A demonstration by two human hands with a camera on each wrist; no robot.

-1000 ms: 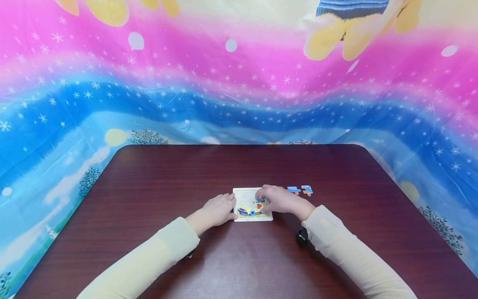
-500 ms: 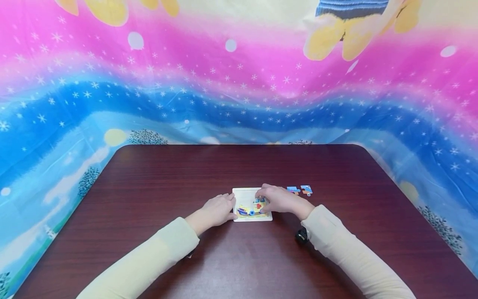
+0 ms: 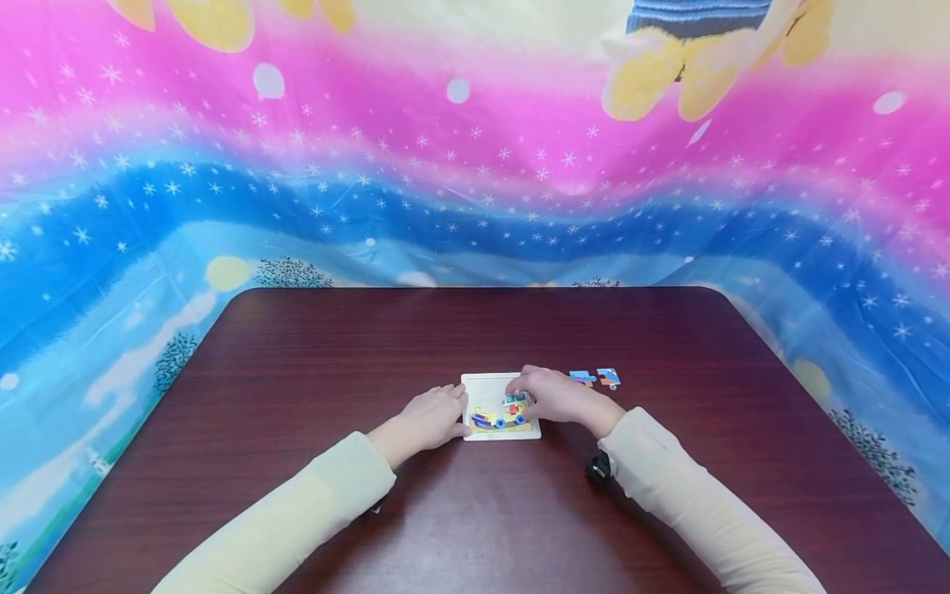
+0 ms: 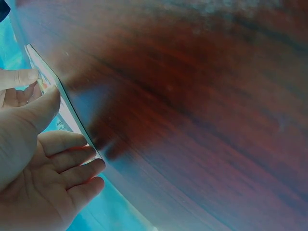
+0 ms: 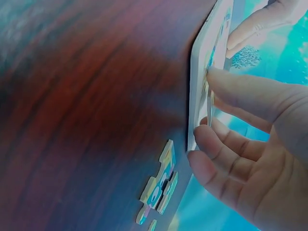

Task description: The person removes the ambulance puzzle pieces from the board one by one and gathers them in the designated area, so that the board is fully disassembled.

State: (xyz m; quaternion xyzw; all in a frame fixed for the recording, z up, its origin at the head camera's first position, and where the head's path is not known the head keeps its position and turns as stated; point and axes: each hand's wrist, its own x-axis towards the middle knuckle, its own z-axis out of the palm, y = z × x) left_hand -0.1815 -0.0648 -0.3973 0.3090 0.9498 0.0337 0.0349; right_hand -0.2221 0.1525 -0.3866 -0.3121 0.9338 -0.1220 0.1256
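A small white-rimmed puzzle board (image 3: 505, 438) lies on the table between both hands, with a toy-vehicle picture (image 3: 499, 419) along its near part. My left hand (image 3: 430, 419) touches the left edge. In the left wrist view, the thumb and relaxed fingers of the left hand (image 4: 53, 163) rest along that edge. My right hand (image 3: 557, 396) is over the board's right side, pinching a puzzle piece (image 3: 514, 403). Seen from the right wrist, this thin piece (image 5: 210, 108) stands slightly off the board between thumb and fingers; the fingers hide part of it.
Two loose blue-and-orange puzzle pieces, one nearer (image 3: 582, 378) and one farther right (image 3: 609, 378), lie beyond the right hand. The dark wooden table (image 3: 356, 338) extends around the board. A colourful curtain (image 3: 445, 165) hangs behind it.
The right thumb has shifted slightly and the pinched piece now looks tilted. A blue wheel shows more plainly at the board's right side. The left hand has stayed put.
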